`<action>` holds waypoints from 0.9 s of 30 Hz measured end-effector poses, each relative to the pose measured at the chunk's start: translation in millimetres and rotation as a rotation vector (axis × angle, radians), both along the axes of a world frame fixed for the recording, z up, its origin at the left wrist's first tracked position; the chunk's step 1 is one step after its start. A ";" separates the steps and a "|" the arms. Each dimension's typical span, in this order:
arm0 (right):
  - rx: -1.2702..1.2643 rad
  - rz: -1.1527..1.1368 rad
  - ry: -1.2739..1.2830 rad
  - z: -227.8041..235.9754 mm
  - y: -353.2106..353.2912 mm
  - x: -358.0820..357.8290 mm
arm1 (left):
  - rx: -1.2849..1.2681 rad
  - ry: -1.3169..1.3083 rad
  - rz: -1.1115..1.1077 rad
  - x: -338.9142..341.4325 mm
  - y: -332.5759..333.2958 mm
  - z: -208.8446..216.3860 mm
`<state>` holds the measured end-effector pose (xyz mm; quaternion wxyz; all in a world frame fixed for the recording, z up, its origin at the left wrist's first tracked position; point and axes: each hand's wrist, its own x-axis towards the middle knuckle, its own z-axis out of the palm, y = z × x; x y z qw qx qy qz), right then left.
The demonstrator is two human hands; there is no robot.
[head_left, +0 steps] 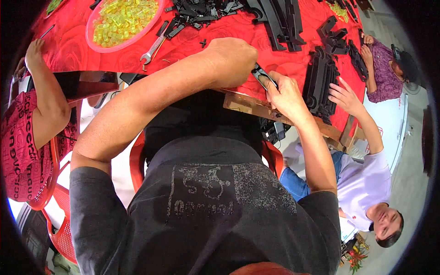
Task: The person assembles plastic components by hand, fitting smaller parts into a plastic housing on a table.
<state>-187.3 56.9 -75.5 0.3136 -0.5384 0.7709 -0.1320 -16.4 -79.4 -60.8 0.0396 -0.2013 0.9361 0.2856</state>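
A narrow black piece with shiny edges (264,77) spans the gap between my hands at the near edge of the table. My right hand (285,93) is closed on its near end, with the thumb along it. My left hand (233,62) is curled at its far end, the back of the hand toward me and the fingertips hidden. What kind of piece it is cannot be made out. A wrench (151,51) lies on the red cloth to the left of my left hand, and a small black cross-shaped part (203,43) lies just beyond that wrist.
A pink basin (89,34) of yellow-green translucent pieces stands far left. Small black parts (195,13) and long black parts (275,23) lie on the red tablecloth (123,57). A co-worker's hand (347,96) touches stacked black frames (319,75) at right. Other people sit left and far right.
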 end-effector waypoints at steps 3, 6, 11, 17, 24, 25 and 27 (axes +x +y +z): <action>0.023 -0.010 -0.010 -0.5 0.1 -0.3 | -0.040 0.000 -0.019 -0.8 -0.8 -0.7; 0.031 -0.015 -0.017 -1.1 -1.0 0.2 | -0.044 -0.042 -0.027 -3.1 -2.4 10.1; -0.012 0.011 0.021 -4.1 1.1 -2.0 | -0.059 -0.017 -0.048 -6.7 -4.2 11.3; 0.039 -0.016 0.006 0.8 -0.7 0.8 | -0.086 -0.063 -0.121 -10.9 -6.2 15.4; 0.019 0.000 0.006 1.3 -0.5 0.8 | 0.008 -0.008 -0.022 -3.2 0.5 3.9; 0.023 0.004 0.026 1.1 -0.1 0.9 | 0.030 -0.070 -0.028 -3.0 1.5 6.0; 0.032 -0.007 0.018 1.1 0.6 0.6 | 0.017 -0.055 -0.019 -3.8 3.8 6.2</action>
